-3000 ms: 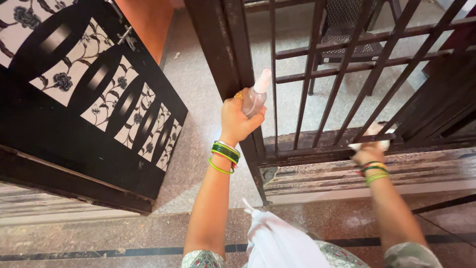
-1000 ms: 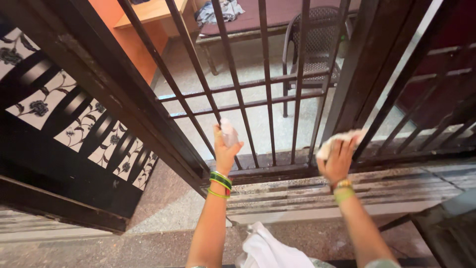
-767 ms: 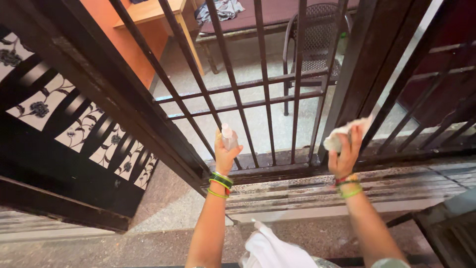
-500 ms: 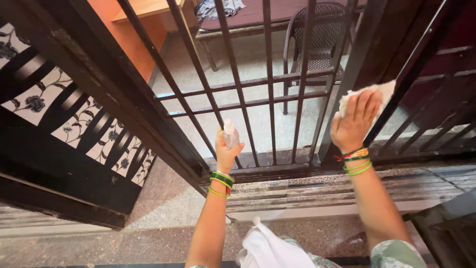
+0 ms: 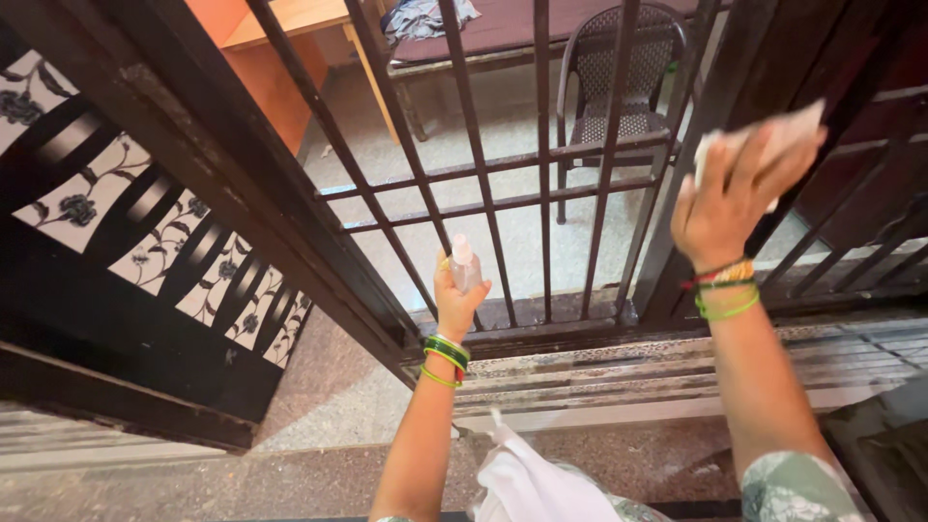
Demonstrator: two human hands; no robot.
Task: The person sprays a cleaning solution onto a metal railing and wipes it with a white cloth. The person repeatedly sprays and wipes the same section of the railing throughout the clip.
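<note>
Right hand (image 5: 730,198) pressing a soft, limp white cloth (image 5: 773,145) flat on the gate bar (image 5: 710,116); left hand (image 5: 456,300) gripping a light, rigid spray bottle (image 5: 464,266), best held round its body.

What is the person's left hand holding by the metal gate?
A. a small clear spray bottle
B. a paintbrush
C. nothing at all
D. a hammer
A: the left hand is wrapped around a small clear spray bottle held upright near the dark gate bars, while the right hand presses a pale cloth against a bar higher up.
</note>
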